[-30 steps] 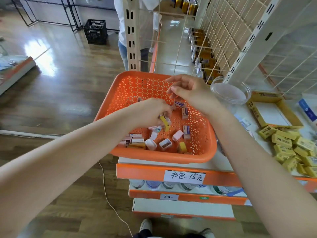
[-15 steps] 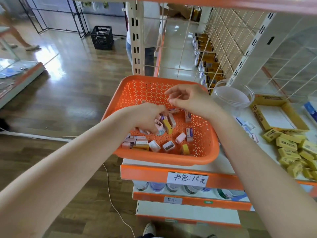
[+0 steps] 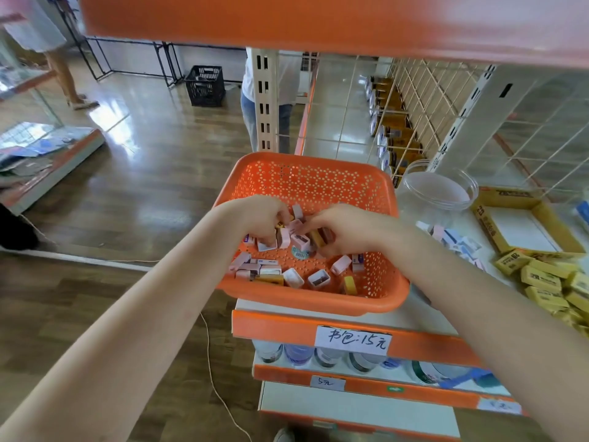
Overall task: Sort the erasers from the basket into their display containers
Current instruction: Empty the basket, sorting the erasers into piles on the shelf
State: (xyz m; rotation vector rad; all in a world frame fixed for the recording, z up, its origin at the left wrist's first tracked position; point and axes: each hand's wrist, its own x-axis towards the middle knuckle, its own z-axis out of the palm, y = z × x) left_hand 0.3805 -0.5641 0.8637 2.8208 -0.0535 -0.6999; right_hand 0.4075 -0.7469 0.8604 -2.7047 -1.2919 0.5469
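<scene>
Left hand (image 3: 258,219) grips pink erasers (image 3: 283,238) | right hand (image 3: 348,231) pinches yellow eraser (image 3: 316,239) | both inside orange basket (image 3: 306,302)

A handwritten white tag (image 3: 353,340) on the orange shelf edge (image 3: 274,327) below the basket reads "书包:15元". A smaller tag (image 3: 327,382) on the next edge down reads "5元". Print on the yellow boxes (image 3: 541,277) to the right is too blurred to read.

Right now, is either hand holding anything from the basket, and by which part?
Right hand pinches a yellow eraser by one end. Left hand has fingers curled over pink erasers; grip cannot be told.
</scene>
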